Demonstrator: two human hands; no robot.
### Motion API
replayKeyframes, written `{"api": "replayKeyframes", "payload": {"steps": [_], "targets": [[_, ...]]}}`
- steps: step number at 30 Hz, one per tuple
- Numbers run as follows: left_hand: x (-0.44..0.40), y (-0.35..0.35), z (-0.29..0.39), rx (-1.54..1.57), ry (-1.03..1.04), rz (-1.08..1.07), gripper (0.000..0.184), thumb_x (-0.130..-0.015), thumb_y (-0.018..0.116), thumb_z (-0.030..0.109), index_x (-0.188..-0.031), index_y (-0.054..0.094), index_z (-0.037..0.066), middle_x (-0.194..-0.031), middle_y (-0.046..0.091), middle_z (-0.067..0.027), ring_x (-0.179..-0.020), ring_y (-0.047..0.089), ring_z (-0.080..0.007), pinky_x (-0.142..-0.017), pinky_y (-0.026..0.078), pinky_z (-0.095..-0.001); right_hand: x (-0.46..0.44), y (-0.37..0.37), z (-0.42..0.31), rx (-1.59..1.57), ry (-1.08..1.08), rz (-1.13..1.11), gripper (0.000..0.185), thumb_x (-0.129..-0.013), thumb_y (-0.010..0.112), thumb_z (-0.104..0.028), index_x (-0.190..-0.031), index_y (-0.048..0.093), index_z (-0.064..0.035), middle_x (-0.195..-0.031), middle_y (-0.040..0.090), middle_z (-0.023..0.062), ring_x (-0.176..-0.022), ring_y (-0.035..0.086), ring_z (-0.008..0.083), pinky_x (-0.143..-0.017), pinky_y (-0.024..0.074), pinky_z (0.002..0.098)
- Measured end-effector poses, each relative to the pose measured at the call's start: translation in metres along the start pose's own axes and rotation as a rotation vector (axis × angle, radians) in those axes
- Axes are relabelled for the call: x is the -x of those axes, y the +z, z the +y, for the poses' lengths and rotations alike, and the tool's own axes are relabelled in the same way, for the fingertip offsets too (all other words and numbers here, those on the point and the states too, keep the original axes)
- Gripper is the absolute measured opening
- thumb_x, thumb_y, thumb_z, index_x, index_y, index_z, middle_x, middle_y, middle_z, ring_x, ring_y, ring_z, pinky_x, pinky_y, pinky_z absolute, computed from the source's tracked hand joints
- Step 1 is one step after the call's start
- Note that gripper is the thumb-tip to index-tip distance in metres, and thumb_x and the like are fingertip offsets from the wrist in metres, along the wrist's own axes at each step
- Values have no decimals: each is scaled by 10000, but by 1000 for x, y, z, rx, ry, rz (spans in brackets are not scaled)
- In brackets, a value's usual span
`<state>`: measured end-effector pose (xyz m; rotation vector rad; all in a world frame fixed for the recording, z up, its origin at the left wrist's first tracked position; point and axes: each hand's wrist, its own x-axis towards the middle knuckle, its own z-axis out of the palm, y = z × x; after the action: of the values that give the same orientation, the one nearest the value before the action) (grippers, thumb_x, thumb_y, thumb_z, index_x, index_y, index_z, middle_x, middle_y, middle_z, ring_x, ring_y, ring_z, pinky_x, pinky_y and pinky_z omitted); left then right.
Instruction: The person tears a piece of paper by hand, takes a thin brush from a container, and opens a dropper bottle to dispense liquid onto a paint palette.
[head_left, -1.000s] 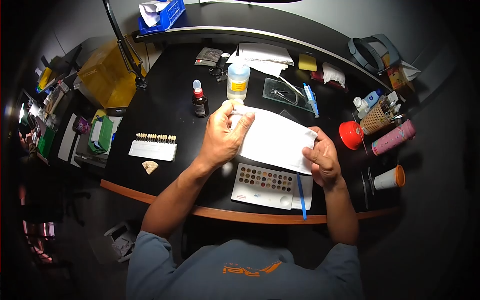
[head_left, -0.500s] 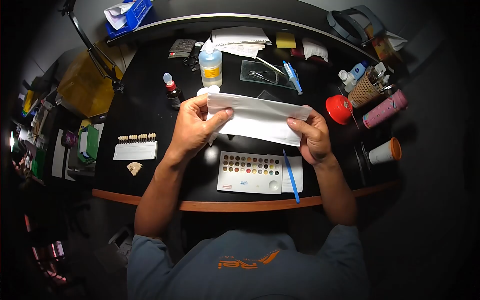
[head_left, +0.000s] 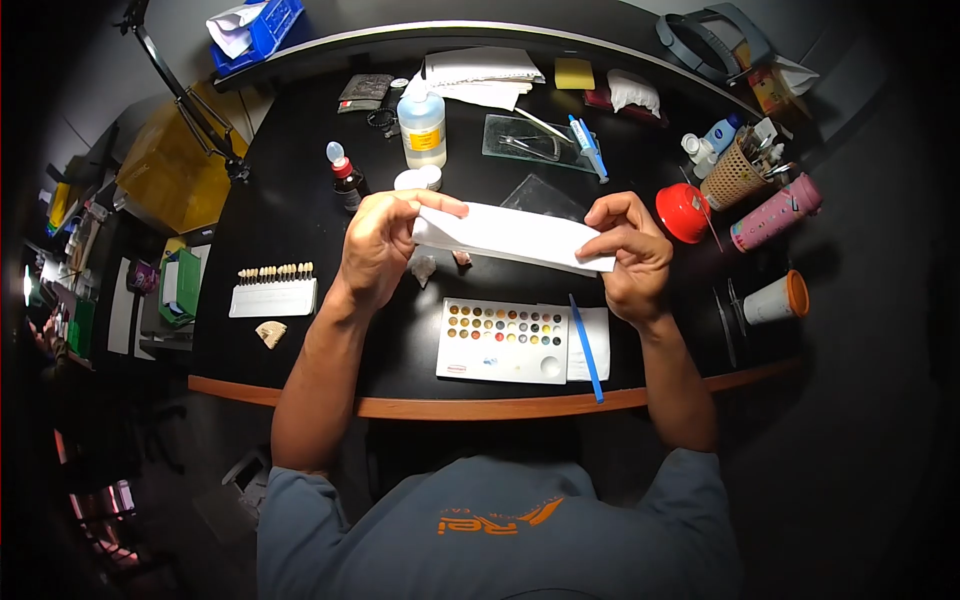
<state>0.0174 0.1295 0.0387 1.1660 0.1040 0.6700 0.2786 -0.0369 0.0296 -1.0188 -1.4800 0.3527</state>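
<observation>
A white folded paper sheet [head_left: 510, 235] is stretched between my two hands above the black desk. My left hand [head_left: 382, 240] pinches its left end, with the index finger along the top edge. At the right end, my right hand [head_left: 638, 255] grips the paper between thumb and fingers. Below it lies a white palette [head_left: 500, 368] with rows of small coloured wells. A blue stick-like tool [head_left: 585, 350] rests across a white paper [head_left: 597, 360] beside the palette. Two small pale pieces, one a jagged fragment [head_left: 423, 270], sit just under the held paper.
A tooth shade guide [head_left: 273, 298] lies at left. Behind my hands stand a clear bottle [head_left: 423, 130] and a dark red-capped bottle [head_left: 347, 182]. At right are a red bowl [head_left: 682, 213], a brush basket [head_left: 735, 180], a pink flask [head_left: 777, 212] and an orange-rimmed cup [head_left: 772, 300].
The paper has become a narrower strip, folded over lengthwise. My fingers have shifted from flat thumbs on its face to pinching its ends, and the small pieces beneath now show.
</observation>
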Motion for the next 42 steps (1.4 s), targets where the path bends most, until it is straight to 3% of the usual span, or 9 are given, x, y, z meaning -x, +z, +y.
{"api": "replayKeyframes", "payload": {"steps": [5, 8, 10, 13, 22, 27, 31, 37, 42], "targets": [[4, 21, -1, -504, 49, 254, 145, -871, 781, 28, -998, 764, -39, -976, 759, -107, -891, 696, -127, -840, 549, -260, -9, -8, -17, -3, -50, -277, 190, -645, 570, -32, -737, 737, -18, -1322, 591, 200, -1146, 582, 240, -966, 465, 388], [6, 32, -3, -544, 203, 109, 160, -855, 689, -96, -993, 760, -55, -1011, 761, -130, -908, 720, -145, -827, 578, -267, -11, 4, -32, -189, 40, -172, 180, -676, 592, -68, -793, 714, -7, -1279, 608, 205, -1170, 575, 252, -974, 468, 372], [7, 39, -2, -586, 265, 5, 239, -792, 642, -146, -977, 763, -57, -1039, 761, -151, -957, 726, -167, -879, 574, -285, -12, 10, -21, -15, -62, -148, 319, -802, 694, -157, -1087, 685, -16, -1258, 642, 226, -1161, 641, 297, -958, 484, 373], [7, 41, -7, -607, 308, -97, 224, -778, 646, -158, -954, 740, -57, -1016, 756, -153, -973, 726, -176, -884, 577, -300, -16, 26, -32, 239, -118, -182, 455, -821, 843, -220, -1196, 683, -16, -1109, 717, 172, -1005, 705, 281, -864, 506, 367], [10, 54, -11, -416, 167, 31, 295, -851, 675, -121, -1128, 623, -33, -1014, 715, -110, -982, 705, -156, -902, 562, -298, -7, 47, -35, -50, 108, -36, 215, -901, 797, -182, -875, 648, -29, -886, 691, 62, -834, 652, 202, -803, 497, 337], [9, 55, -11, -343, 90, 83, 364, -930, 692, -16, -1279, 599, -52, -1051, 741, -121, -971, 698, -134, -887, 558, -281, -5, 38, -34, 11, 233, -204, 168, -941, 761, -132, -946, 706, 26, -828, 711, 63, -735, 626, 66, -624, 485, 261], [8, 56, -15, -454, 79, 104, 271, -922, 760, 48, -1166, 694, -48, -977, 752, -94, -892, 699, -105, -801, 563, -250, 0, 37, -32, -82, 401, -177, 167, -939, 774, -123, -955, 721, 34, -826, 701, 29, -710, 595, 27, -591, 469, 223], [9, 53, -19, -502, 23, 117, 149, -926, 767, 45, -1039, 750, -51, -964, 761, -111, -874, 712, -127, -793, 575, -264, -5, 38, -39, 20, 295, -154, 145, -913, 781, -101, -892, 731, 33, -768, 685, 46, -679, 624, 67, -560, 458, 256], [8, 55, -26, -628, 59, 129, 124, -943, 756, 63, -1000, 767, -47, -899, 765, -86, -814, 699, -102, -743, 565, -238, -5, 36, -34, 464, -115, -161, 94, -826, 774, -55, -873, 707, -7, -741, 584, 90, -551, 593, 237, -518, 487, 333]]}}
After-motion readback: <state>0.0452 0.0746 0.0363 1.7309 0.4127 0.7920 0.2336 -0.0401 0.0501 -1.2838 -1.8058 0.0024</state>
